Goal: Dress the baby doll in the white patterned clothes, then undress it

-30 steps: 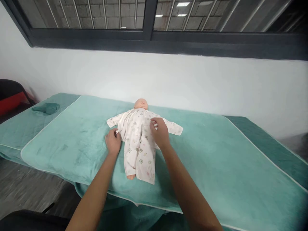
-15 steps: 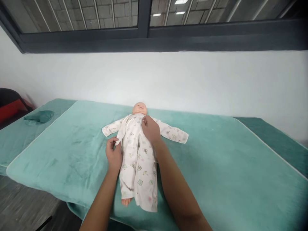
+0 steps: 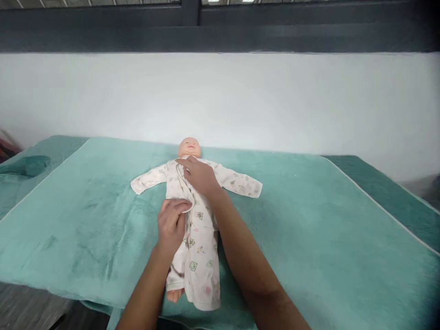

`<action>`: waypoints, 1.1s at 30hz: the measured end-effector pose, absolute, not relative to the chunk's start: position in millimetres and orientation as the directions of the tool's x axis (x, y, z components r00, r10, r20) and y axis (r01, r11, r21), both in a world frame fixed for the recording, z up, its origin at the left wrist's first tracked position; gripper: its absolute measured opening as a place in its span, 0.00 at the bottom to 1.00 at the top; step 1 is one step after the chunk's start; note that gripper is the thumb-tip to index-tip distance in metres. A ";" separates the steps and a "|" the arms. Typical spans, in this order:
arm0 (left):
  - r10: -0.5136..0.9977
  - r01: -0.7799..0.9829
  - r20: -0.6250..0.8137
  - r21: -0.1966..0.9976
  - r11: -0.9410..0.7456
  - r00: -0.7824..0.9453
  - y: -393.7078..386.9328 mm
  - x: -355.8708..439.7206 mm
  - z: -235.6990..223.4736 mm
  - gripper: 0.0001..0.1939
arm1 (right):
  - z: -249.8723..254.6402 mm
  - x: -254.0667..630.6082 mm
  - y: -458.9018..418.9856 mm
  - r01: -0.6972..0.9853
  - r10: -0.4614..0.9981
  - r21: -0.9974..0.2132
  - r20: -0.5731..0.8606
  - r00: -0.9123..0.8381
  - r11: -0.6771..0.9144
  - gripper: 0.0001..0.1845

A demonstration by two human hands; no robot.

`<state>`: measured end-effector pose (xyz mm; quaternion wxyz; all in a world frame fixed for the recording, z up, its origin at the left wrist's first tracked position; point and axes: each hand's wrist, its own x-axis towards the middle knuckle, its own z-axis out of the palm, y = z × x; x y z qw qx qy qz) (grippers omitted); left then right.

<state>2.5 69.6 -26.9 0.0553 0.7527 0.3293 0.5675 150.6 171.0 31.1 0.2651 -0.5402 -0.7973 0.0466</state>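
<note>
A baby doll (image 3: 190,145) lies on its back, head toward the wall, in a white baby romper (image 3: 202,266) printed with small animals. Its sleeves spread to both sides, and one foot (image 3: 174,295) shows at the left leg opening. My left hand (image 3: 172,224) is closed on the edge of the romper's front flap, over the belly. The flap's white trim curves up from those fingers to the chest. Up by the neckline, my right hand (image 3: 199,175) rests on the chest with fingers stretched and the thumb apart; the fabric beneath it is partly hidden.
The doll lies on a padded bed with a green plush cover (image 3: 309,229). Behind it stands a white wall (image 3: 240,101) under a dark window frame (image 3: 275,34). A folded green cloth or cushion (image 3: 27,166) is at the far left.
My left hand has drawn the flap rightward from the doll's side across the belly. My right hand has shifted toward the neckline, its fingers now stretched leftward. The view has tilted down.
</note>
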 end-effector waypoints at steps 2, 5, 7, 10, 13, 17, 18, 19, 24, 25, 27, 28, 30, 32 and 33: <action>0.584 0.451 0.807 0.491 -0.745 0.086 67.8 1.7 -29.0 0.13 | 36.8 146.1 180.1 0.865 0.906 -0.326 0.319 -0.278 0.380 0.29; 0.610 0.472 0.791 0.518 -0.713 0.053 66.0 0.7 -32.0 0.11 | 42.1 136.7 190.8 0.894 0.918 -0.276 0.285 -0.275 0.353 0.26; 0.604 0.473 0.793 0.503 -0.723 0.079 65.3 0.3 -33.6 0.12 | 41.7 131.2 193.8 0.901 0.917 -0.252 0.286 -0.280 0.353 0.22; 0.589 0.491 0.801 0.473 -0.731 0.105 64.2 0.3 -35.3 0.13 | 35.7 129.5 193.3 0.897 0.917 -0.299 0.332 -0.221 0.324 0.19; 0.567 0.580 0.820 0.427 -0.694 0.075 63.3 1.0 -35.3 0.12 | 28.5 136.4 188.8 0.869 0.916 -0.451 0.402 -0.008 0.206 0.20; 0.538 0.575 0.823 0.354 -0.737 0.182 62.2 -0.1 -32.2 0.13 | 23.3 148.4 180.7 0.795 0.878 -0.593 0.440 0.189 0.127 0.17; 0.524 0.557 0.824 0.338 -0.759 0.214 61.6 -1.0 -31.4 0.13 | 22.4 150.8 179.5 0.784 0.870 -0.609 0.447 0.209 0.124 0.17; 0.510 0.542 0.827 0.323 -0.776 0.238 60.8 -2.3 -30.9 0.13 | 21.3 153.0 178.8 0.775 0.863 -0.620 0.454 0.223 0.126 0.17; 0.499 0.500 0.819 0.318 -0.806 0.283 56.9 -6.6 -30.5 0.14 | 15.1 160.1 181.1 0.759 0.835 -0.639 0.482 0.267 0.126 0.18; 0.506 0.492 0.807 0.322 -0.809 0.304 56.9 -6.1 -30.1 0.14 | 14.3 161.0 181.8 0.760 0.834 -0.638 0.480 0.271 0.121 0.18; 0.525 0.488 0.769 0.322 -0.811 0.365 57.8 -3.6 -28.4 0.14 | 13.8 162.9 183.0 0.760 0.843 -0.641 0.463 0.272 0.108 0.19; 0.536 0.491 0.745 0.321 -0.810 0.398 58.6 -2.2 -27.3 0.14 | 14.1 163.9 183.4 0.756 0.852 -0.646 0.449 0.268 0.103 0.19; 0.559 0.502 0.702 0.323 -0.802 0.441 59.6 -0.6 -25.5 0.14 | 16.1 166.6 183.7 0.741 0.879 -0.664 0.406 0.248 0.098 0.19; 0.574 0.499 0.686 0.341 -0.797 0.448 58.6 -2.5 -25.8 0.15 | 19.4 169.7 182.9 0.723 0.911 -0.684 0.353 0.212 0.097 0.19; 0.578 0.491 0.689 0.356 -0.795 0.437 57.0 -5.0 -27.1 0.16 | 21.4 171.1 182.1 0.720 0.921 -0.688 0.336 0.197 0.097 0.18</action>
